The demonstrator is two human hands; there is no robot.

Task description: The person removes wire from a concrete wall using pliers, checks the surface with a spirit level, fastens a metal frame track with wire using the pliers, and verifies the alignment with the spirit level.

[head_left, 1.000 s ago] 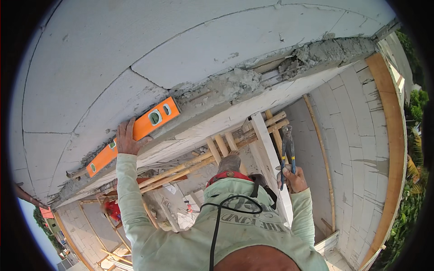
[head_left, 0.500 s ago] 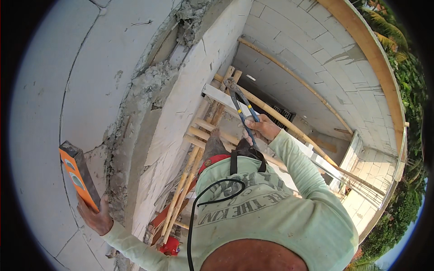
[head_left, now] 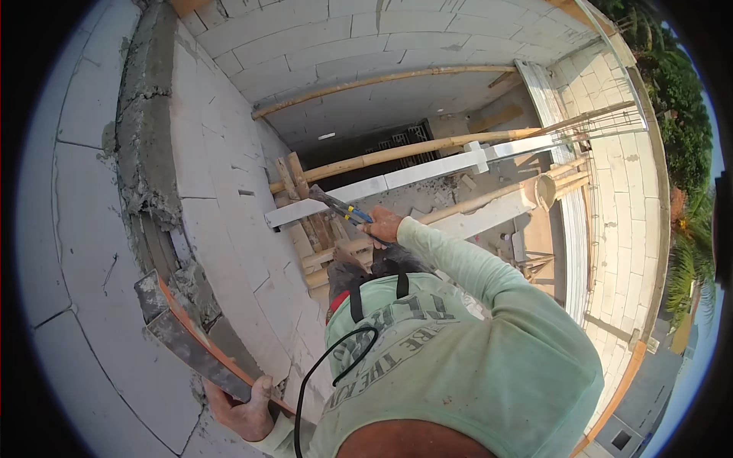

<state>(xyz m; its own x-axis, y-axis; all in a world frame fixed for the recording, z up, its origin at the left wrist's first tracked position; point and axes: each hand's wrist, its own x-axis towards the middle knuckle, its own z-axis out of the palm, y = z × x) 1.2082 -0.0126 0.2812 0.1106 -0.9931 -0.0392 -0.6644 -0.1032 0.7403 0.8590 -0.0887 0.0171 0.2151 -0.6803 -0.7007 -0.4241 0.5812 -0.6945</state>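
Note:
My left hand (head_left: 246, 412) grips the lower end of an orange spirit level (head_left: 200, 349). The level slants across the top of the block wall at lower left, its dark, dirty side facing me. My right hand (head_left: 384, 226) is closed round the blue handles of long pincers (head_left: 340, 204). Their dark, dirty jaws point up and to the left, in front of a white beam (head_left: 405, 174). Whether the pincers' jaws touch the beam I cannot tell.
A rough strip of grey mortar (head_left: 149, 153) runs along the pale block wall (head_left: 229, 221) on my left. Bamboo poles (head_left: 427, 149) span the deep room below me. Pale blocks (head_left: 618, 229) line the right wall, with trees (head_left: 649, 84) beyond.
The view has swung to the right. The level has come off the wall face and turned, its vials now out of sight. The pincers now tip further to the left.

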